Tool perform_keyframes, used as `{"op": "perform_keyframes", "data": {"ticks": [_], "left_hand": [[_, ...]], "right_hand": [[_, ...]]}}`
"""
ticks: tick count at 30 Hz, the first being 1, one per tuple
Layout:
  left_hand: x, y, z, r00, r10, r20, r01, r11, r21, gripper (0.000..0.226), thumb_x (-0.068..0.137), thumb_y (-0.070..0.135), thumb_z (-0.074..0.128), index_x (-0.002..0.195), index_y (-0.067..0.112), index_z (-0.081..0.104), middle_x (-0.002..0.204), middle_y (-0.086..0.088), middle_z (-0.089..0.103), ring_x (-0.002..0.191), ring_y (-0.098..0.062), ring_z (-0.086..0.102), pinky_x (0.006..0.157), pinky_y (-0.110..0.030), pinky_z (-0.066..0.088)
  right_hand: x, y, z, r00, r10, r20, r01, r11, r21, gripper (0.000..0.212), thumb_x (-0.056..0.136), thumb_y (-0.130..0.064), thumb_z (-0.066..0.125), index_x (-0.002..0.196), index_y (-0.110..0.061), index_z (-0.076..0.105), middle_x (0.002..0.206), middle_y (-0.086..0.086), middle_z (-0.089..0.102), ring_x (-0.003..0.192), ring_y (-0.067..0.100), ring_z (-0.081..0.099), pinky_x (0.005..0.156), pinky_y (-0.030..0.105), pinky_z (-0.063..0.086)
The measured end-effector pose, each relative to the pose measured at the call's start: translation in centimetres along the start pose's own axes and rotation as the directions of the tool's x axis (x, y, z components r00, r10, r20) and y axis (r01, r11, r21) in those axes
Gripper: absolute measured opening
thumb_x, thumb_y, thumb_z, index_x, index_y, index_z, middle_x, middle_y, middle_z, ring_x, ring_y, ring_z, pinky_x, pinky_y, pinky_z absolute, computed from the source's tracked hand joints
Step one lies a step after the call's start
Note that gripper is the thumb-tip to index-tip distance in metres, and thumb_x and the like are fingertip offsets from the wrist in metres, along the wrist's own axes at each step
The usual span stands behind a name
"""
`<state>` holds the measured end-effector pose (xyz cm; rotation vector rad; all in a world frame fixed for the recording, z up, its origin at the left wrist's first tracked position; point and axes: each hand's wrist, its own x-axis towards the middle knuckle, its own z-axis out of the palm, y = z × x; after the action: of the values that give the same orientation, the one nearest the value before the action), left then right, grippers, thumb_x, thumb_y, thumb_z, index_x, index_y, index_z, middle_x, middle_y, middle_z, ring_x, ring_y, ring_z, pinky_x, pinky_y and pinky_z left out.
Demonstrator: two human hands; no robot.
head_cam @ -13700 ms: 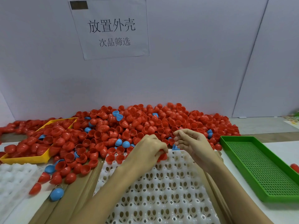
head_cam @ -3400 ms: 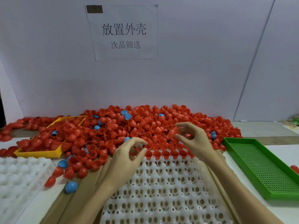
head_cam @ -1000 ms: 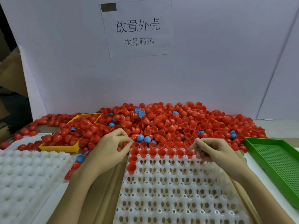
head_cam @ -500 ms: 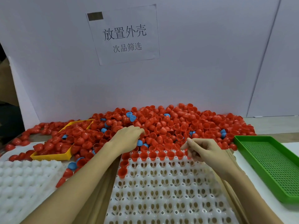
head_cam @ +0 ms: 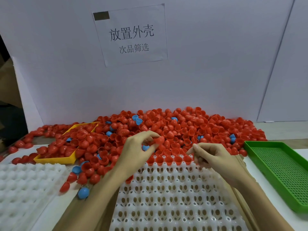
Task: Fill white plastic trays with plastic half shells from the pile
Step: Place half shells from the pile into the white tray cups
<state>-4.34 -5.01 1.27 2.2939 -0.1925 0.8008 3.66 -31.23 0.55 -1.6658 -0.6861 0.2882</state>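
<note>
Head view, the only one: a red half shell (head_cam: 159,140) is being pinched between thumb and fingertips of the left hand (head_cam: 139,151), just above centre frame, over the near edge of the pile of red and blue half shells (head_cam: 183,129). The right hand (head_cam: 215,158) is being held at centre right with its fingers curled in over the far right corner of the white plastic tray (head_cam: 175,197); something red seems to be tucked under those fingers, but whether a shell is being gripped cannot be told. Along the tray's far edge a row of seated red shells (head_cam: 168,160) is being shown, open side up, and nearly every cup nearer the camera is being left bare, so the job is judged barely started. A second white tray (head_cam: 25,184) is being seen at lower left, a yellow tray (head_cam: 55,157) heaped with shells at left, a green perforated tray (head_cam: 281,167) at right, and a printed paper sign (head_cam: 131,35) on the wall at upper centre.

For a clean placement, the pinched shell is best being turned dome down, carried to the next free cup and pressed until level with its neighbours. Nested pairs should be being watched for.
</note>
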Motion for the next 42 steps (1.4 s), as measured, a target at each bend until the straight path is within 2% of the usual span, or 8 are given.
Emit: {"op": "perform_keyframes", "data": {"ticks": [3,8,14,23,26,29,35,42], "left_hand": [[-2.3,2.1,1.1,1.000,0.005,-0.004,-0.006,0.999,-0.053,0.022,0.092,0.043,0.073,0.113,0.036,0.073,0.088,0.018,0.069,0.092,-0.003,0.068,0.081,-0.013,0.053],[-4.4,2.9,2.3,0.987,0.152,0.052,-0.159,0.967,0.198,0.024,0.091,0.035,0.075,0.113,0.030,0.066,0.088,0.020,0.062,0.084,0.001,0.061,0.076,-0.012,0.051],[-4.7,3.6,1.4,0.981,0.188,0.037,-0.191,0.977,0.093,0.023,0.092,0.037,0.074,0.111,0.026,0.068,0.094,0.017,0.067,0.093,0.003,0.064,0.084,-0.010,0.051],[-4.5,3.8,1.1,0.996,0.076,0.043,-0.078,0.997,0.025,0.017,0.096,0.018,0.071,0.110,0.026,0.075,0.117,0.021,0.069,0.124,0.003,0.058,0.107,-0.018,0.042],[-4.5,4.0,0.9,0.997,-0.055,0.061,0.056,0.998,-0.014,0.015,0.099,0.029,0.067,0.108,0.037,0.075,0.107,0.026,0.061,0.117,-0.002,0.055,0.101,-0.011,0.036],[-4.1,4.3,0.7,0.987,-0.123,0.105,0.143,0.967,-0.212,0.016,0.097,0.040,0.063,0.102,0.034,0.077,0.098,0.023,0.070,0.103,-0.005,0.063,0.089,-0.011,0.044],[-3.7,3.9,-0.2,0.923,-0.199,0.328,0.337,0.829,-0.446,0.017,0.100,0.021,0.065,0.106,0.028,0.079,0.110,0.005,0.077,0.111,-0.015,0.069,0.095,-0.027,0.055],[-4.0,4.7,0.6,0.959,-0.138,0.247,0.249,0.827,-0.504,0.020,0.087,0.041,0.075,0.091,0.024,0.084,0.105,0.007,0.078,0.105,-0.011,0.072,0.092,-0.020,0.054]], "right_hand": [[-0.4,-0.7,0.2,0.992,-0.065,0.105,0.066,0.998,-0.008,0.021,0.101,-0.036,0.065,0.115,-0.027,0.078,0.091,0.006,0.077,0.074,0.018,0.069,0.065,0.023,0.054],[-0.7,-1.5,1.2,0.936,-0.089,0.340,0.110,0.993,-0.043,0.043,0.098,-0.025,0.075,0.138,-0.034,0.064,0.116,0.005,0.074,0.100,0.023,0.074,0.080,0.027,0.059],[-1.0,-1.9,1.6,0.963,-0.113,0.244,0.143,0.984,-0.106,0.026,0.100,-0.025,0.071,0.126,-0.030,0.070,0.084,0.005,0.070,0.074,0.014,0.068,0.073,0.029,0.058],[-1.1,-1.7,2.9,0.965,-0.131,0.227,0.144,0.989,-0.044,0.022,0.090,-0.025,0.084,0.106,-0.019,0.071,0.097,0.006,0.075,0.088,0.020,0.072,0.077,0.033,0.060],[-1.0,-1.4,3.2,0.964,-0.141,0.227,0.164,0.983,-0.086,0.023,0.090,-0.021,0.083,0.110,-0.020,0.073,0.101,0.006,0.075,0.094,0.024,0.073,0.082,0.043,0.062],[-1.1,-1.6,3.2,0.965,-0.145,0.219,0.149,0.989,-0.005,0.031,0.096,-0.019,0.076,0.126,-0.019,0.067,0.101,0.009,0.074,0.091,0.021,0.073,0.081,0.034,0.060],[-1.1,-1.8,2.7,0.982,-0.125,0.142,0.116,0.991,0.072,0.038,0.101,-0.019,0.067,0.138,-0.020,0.059,0.103,0.012,0.079,0.093,0.027,0.077,0.085,0.029,0.059],[-0.8,-1.1,2.9,0.993,-0.062,0.101,0.068,0.996,-0.060,0.041,0.090,-0.033,0.080,0.129,-0.030,0.068,0.082,0.009,0.074,0.073,0.019,0.070,0.077,0.033,0.060]]}}
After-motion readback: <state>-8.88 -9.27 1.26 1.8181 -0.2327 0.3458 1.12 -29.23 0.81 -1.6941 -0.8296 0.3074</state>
